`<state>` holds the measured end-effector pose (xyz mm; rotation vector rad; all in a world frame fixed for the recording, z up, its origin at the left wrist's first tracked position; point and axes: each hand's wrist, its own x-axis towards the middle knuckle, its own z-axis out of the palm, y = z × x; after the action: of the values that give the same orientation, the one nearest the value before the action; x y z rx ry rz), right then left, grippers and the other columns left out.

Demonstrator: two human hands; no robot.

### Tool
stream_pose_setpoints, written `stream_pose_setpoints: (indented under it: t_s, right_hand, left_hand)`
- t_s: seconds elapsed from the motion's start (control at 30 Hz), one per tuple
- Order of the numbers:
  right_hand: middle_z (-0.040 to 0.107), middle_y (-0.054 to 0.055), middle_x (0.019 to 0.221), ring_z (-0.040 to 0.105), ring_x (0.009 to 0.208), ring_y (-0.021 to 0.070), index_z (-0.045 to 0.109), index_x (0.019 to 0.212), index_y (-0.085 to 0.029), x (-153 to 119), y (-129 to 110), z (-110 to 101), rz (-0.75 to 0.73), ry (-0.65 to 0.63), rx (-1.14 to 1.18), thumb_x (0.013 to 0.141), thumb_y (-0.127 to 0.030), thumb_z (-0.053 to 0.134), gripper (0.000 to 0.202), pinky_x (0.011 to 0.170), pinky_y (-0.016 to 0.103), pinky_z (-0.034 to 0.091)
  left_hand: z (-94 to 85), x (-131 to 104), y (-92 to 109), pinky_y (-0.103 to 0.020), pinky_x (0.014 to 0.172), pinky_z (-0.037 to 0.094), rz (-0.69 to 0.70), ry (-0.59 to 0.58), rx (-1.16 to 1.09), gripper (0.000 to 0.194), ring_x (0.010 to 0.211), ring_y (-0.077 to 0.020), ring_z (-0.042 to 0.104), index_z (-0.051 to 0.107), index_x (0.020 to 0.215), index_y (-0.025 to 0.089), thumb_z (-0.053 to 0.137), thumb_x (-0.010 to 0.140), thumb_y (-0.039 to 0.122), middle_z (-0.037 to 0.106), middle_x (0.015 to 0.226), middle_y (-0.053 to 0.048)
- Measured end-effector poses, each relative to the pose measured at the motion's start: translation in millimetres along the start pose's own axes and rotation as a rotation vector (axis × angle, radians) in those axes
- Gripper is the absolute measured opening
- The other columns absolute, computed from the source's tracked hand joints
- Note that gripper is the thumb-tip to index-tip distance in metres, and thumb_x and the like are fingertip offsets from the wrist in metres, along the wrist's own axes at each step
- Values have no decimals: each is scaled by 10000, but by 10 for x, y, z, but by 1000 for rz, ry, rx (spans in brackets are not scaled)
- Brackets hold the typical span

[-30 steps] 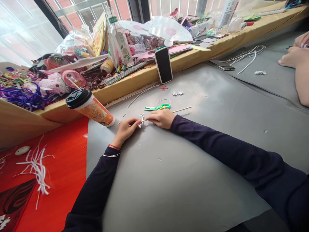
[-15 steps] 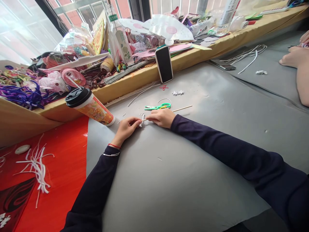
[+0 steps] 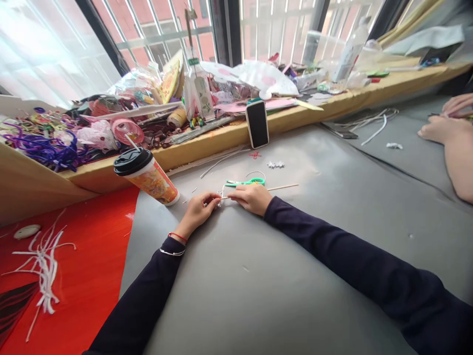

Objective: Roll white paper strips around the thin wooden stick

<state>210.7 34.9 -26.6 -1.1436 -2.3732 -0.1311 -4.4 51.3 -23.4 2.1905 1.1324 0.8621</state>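
Note:
My right hand [image 3: 254, 198] is closed on a thin wooden stick [image 3: 284, 187], which sticks out past the wrist to the right. At the stick's left tip, my left hand [image 3: 199, 211] pinches a small piece of white cord [image 3: 222, 190]; one end of the cord rises above the fingertips. How the cord lies around the tip is too small to tell. Green-handled scissors [image 3: 258, 181] lie just behind my right hand, partly covered by it. Beyond them are a knotted white piece [image 3: 276, 164] and a small red knotted piece [image 3: 254, 155].
A lidded paper cup [image 3: 157, 183] with a straw stands left of my hands. A phone [image 3: 257, 124] leans against the cluttered ledge [image 3: 218, 136]. White strips [image 3: 46, 268] lie on the red surface at left. Another person's hands [image 3: 447, 125] are at far right.
The view has tipped upward, so the table things sit lower in the picture. Both hands keep their hold close together, and the cord's loose end now stands up and bends over.

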Motion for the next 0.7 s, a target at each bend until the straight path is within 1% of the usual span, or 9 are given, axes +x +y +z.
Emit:
stream_pose_setpoints:
  t_s: [0.1,0.2,0.33,0.43,0.53,0.63,0.7]
  right_hand:
    - [639,11,852,544,676,96,626,1063,-276,23,46,3,0,4,-8,911,-313,398,276,571,222,294]
    - [644,8,858,554,699,105,616,1078,-277,24,52,18,-18,22,-16,908,-301,402,274,592,226,318]
    - [646,17,818,568,697,118,625,1063,-278,17,43,43,-2,52,-35,909,-306,397,276,593,235,338]
    - [645,11,767,565,659,121,626,1067,-292,18,56,75,-7,60,-46,899,-297,420,266,582,241,344]
    - [648,6,768,557,630,115,627,1067,-294,31,59,106,-29,49,-37,887,-276,443,257,565,239,347]
    - [656,3,795,567,638,110,626,1065,-287,58,37,112,-34,47,-16,883,-248,447,259,580,236,367]
    - [655,6,807,581,664,111,624,1070,-272,75,17,103,-45,35,-1,881,-232,448,261,604,232,384]
  left_hand:
    - [26,67,-11,-244,628,457,9,29,-2,190,664,-132,581,642,877,172,529,810,310,648,768,-32]
    - [38,87,-20,-249,652,453,24,44,-2,187,717,-138,578,646,877,170,531,814,304,654,811,-38]
    - [16,74,-26,-242,631,453,-14,-11,-65,231,682,-128,574,648,944,160,497,846,303,651,824,-49]
    - [-17,63,-27,-238,657,458,17,-19,-67,214,704,-123,580,655,951,165,478,862,245,654,874,-54]
    - [-45,41,-31,-233,722,459,75,-11,0,200,771,-127,586,651,934,151,466,869,191,645,874,-56]
    - [-60,10,-35,-243,754,460,113,-26,65,210,810,-135,578,619,965,161,426,889,192,624,901,-55]
    - [-62,-5,-28,-254,753,460,113,-26,100,200,795,-140,571,605,952,162,417,893,195,614,886,-53]
